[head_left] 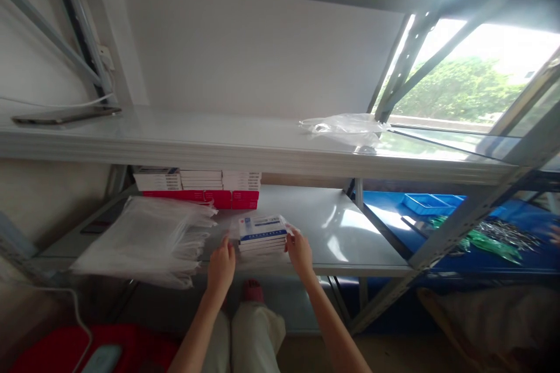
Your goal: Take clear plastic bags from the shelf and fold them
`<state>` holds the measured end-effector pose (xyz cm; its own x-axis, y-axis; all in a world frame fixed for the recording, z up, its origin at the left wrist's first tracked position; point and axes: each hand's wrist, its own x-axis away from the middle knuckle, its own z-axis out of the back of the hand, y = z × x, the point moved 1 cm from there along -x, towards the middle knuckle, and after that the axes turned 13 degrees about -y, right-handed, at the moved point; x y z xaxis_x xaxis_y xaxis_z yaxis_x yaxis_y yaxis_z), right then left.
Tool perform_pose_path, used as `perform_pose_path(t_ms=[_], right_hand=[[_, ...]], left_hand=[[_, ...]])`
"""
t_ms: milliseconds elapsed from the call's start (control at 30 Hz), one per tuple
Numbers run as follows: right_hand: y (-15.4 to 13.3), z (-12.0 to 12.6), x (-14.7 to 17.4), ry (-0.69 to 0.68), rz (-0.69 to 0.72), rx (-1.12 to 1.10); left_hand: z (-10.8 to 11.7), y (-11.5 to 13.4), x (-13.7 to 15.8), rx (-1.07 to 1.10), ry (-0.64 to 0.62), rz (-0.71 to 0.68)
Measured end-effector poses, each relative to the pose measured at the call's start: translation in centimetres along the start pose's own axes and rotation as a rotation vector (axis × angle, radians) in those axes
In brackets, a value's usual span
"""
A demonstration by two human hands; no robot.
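A short stack of thin white-and-blue boxes (262, 232) lies near the front of the lower shelf, with clear plastic film, which looks like a bag, around its sides. To its left my left hand (221, 263) has its fingers closed at the film's edge. My right hand (300, 250) is closed at the right side of the stack, thumb and fingers pinched at the film by the boxes' corner. A pile of clear plastic bags (144, 242) spreads left of my left hand, hanging past the shelf edge.
Behind, white boxes (201, 179) sit on red boxes (242, 199). The upper shelf (210, 134) overhangs them, bearing a phone (65, 115) and a crumpled plastic bag (345, 128). At right, a blue table (385, 210) holds a blue tray (426, 204) and metal pieces (510, 236). A red stool-like object (144, 347) stands lower left.
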<state>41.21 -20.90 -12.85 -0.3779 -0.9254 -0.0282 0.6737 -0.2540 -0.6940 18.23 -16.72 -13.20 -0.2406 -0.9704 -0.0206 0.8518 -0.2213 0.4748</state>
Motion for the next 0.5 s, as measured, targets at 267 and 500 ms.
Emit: perform_pose_path(t_ms=[267,500], right_hand=[[-0.1,-0.2,-6.0,-0.166,-0.104,-0.378],[-0.1,0.0,-9.0,-0.227,-0.142,-0.313]], left_hand=[[2.1,0.4,-4.7,0.075,-0.198,0.099],[0.5,-0.2,-6.3,0.047,-0.211,0.117]])
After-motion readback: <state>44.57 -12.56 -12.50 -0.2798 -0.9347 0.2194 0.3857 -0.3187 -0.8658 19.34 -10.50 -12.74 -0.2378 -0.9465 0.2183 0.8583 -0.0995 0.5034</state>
